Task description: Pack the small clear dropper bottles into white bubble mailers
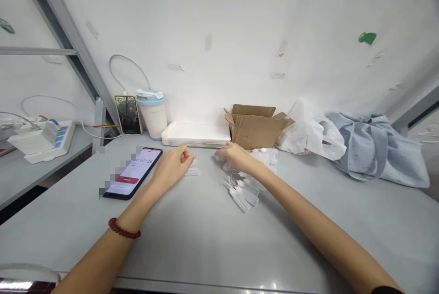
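Note:
My left hand (pixel 174 164) hovers at the middle of the grey table with its fingers curled in and the thumb stretched forward. Just beside it lie a few translucent plastic pieces (pixel 191 171), partly covered by the hand. Over a loose pile sits my right hand (pixel 236 157), its fingers bent together and pointing left; whatever is between its fingertips is hidden. That pile consists of several small translucent plastic bottles (pixel 240 197) with thin tips, spread under and in front of the right wrist.
Left of my left hand a phone (pixel 132 173) shows a running timer. Along the wall stand another phone (pixel 129 114), a lidded cup (pixel 152 115), stacked white trays (pixel 197 134), an open cardboard box (pixel 255 130), a white plastic bag (pixel 308 131) and a blue-grey cloth bag (pixel 384 152).

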Tool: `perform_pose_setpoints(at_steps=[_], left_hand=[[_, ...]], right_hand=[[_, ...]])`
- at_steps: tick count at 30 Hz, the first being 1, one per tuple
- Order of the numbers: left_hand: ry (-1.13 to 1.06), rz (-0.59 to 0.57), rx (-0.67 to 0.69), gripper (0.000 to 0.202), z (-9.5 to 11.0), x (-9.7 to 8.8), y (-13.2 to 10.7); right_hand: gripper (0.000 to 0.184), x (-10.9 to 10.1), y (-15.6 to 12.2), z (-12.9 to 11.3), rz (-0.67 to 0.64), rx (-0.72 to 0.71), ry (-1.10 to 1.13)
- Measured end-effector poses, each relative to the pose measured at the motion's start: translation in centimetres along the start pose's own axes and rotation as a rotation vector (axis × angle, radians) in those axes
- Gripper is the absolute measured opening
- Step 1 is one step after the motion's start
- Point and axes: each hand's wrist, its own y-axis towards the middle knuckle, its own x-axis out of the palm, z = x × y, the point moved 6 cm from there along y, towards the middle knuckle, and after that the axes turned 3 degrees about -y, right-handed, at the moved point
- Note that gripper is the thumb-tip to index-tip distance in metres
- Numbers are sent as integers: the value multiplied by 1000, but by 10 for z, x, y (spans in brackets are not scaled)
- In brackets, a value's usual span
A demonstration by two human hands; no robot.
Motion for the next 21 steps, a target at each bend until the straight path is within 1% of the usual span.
perform_pose_setpoints(at_steps=[2,5,7,9,12,15,18,21], left_hand=[[13,8,30,23,3,2,-2],[-38,11,55,24,10,5,-5],[-113,-14,64,26,15,9,-7],[-198,-61,51,31,20,12,-9],[-306,-165,44,38,24,17,-10],[-393,-314,67,32,28,23,-12],[-468,-426,30,32,29,29,-15],[-541,-478,-20,41,32,34,-18]], right_hand=[[34,-9,-2,1,81,31,121],[33,-30,-6,3,254,126,387],[32,-44,-10,2,344,188,535],[31,-52,-18,-1,398,239,695],[28,-48,-37,-6,429,325,941],[25,-32,-64,-9,454,445,1148],[27,-21,-88,-10,498,551,1252],[28,-21,-96,-8,552,576,1305]])
